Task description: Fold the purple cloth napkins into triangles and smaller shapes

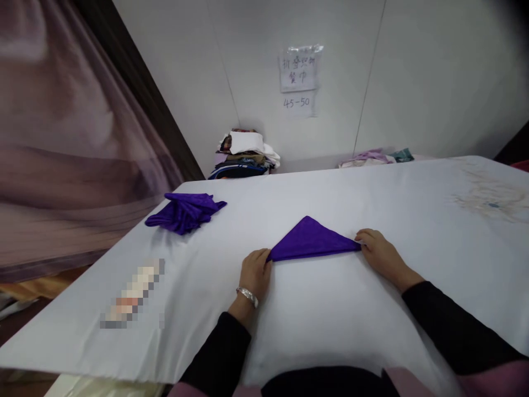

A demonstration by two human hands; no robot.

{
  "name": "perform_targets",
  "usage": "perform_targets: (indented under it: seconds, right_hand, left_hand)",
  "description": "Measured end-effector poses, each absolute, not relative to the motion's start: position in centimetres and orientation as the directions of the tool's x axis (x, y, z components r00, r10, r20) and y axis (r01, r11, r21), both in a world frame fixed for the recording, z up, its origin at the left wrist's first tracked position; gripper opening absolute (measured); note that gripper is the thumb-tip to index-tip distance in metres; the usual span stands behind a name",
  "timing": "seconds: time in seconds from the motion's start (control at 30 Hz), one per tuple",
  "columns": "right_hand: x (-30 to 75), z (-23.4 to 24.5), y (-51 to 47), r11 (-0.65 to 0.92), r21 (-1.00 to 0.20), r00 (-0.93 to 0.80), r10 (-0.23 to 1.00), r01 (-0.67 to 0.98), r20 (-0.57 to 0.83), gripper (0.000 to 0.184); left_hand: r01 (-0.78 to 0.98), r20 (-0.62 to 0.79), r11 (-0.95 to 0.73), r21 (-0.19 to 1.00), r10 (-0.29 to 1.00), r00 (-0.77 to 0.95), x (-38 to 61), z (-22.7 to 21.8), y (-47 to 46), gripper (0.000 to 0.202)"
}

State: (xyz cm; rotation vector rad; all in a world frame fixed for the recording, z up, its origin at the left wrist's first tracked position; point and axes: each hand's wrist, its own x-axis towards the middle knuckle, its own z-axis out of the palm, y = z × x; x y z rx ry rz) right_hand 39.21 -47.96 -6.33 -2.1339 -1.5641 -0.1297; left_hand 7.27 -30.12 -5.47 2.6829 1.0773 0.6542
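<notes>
A purple napkin (311, 240) folded into a flat triangle lies on a desk (330, 309) covered in white cloth, its peak pointing away from the person. The left hand (255, 273), with a silver bracelet (247, 296) at the wrist, pinches the triangle's left corner between curled fingers. The right hand (379, 252) pinches the right corner the same way. Far to the left on the desk sits a crumpled pile of purple napkins (184, 211). A stack of folded cloths (243, 155) rests against the wall behind, below a handwritten paper sign (299, 70).
</notes>
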Motion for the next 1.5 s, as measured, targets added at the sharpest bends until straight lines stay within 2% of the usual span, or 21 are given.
perform_targets:
  seconds: [0.17,0.33,0.7,1.03,1.27,1.4,1.5]
  right_hand:
    - [39.1,-6.3,-47.6,-0.106,-0.272,0.212,0.893,0.957,0.398,0.027]
    - [39.0,-5.9,-47.7,-0.093,-0.251,0.178,0.923,0.964,0.341,0.026]
    - [38.7,-6.0,-48.5,-0.120,-0.256,0.206,0.918,0.959,0.340,0.030]
    - [38.7,-6.4,-49.5,-0.058,-0.341,0.191,0.908,0.938,0.372,0.038]
    - [38.4,-6.2,-49.6,-0.052,-0.356,0.193,0.907,0.933,0.375,0.039]
    - [38.4,-6.2,-49.6,-0.053,-0.341,0.188,0.906,0.939,0.378,0.038]
    - [38.3,-6.2,-49.6,-0.060,-0.321,0.187,0.904,0.945,0.384,0.038]
  left_hand:
    - [0.673,0.297,-0.649,0.354,0.761,0.577,6.3,-5.6,-29.3,0.028]
    - [0.708,0.250,-0.624,0.332,0.782,0.571,6.8,-5.1,-29.3,0.021]
    - [0.811,0.180,-0.522,0.266,0.853,0.490,6.4,-4.2,-28.8,0.017]
    - [0.785,0.165,-0.586,0.201,0.810,0.563,6.0,-3.9,-28.4,0.020]
    - [0.728,0.171,-0.666,0.162,0.746,0.644,4.8,-3.3,-28.1,0.023]
    - [0.718,0.243,-0.677,0.160,0.732,0.636,6.5,-2.2,-29.4,0.034]
    - [0.614,0.292,-0.774,0.156,0.630,0.719,9.8,-1.9,-31.5,0.033]
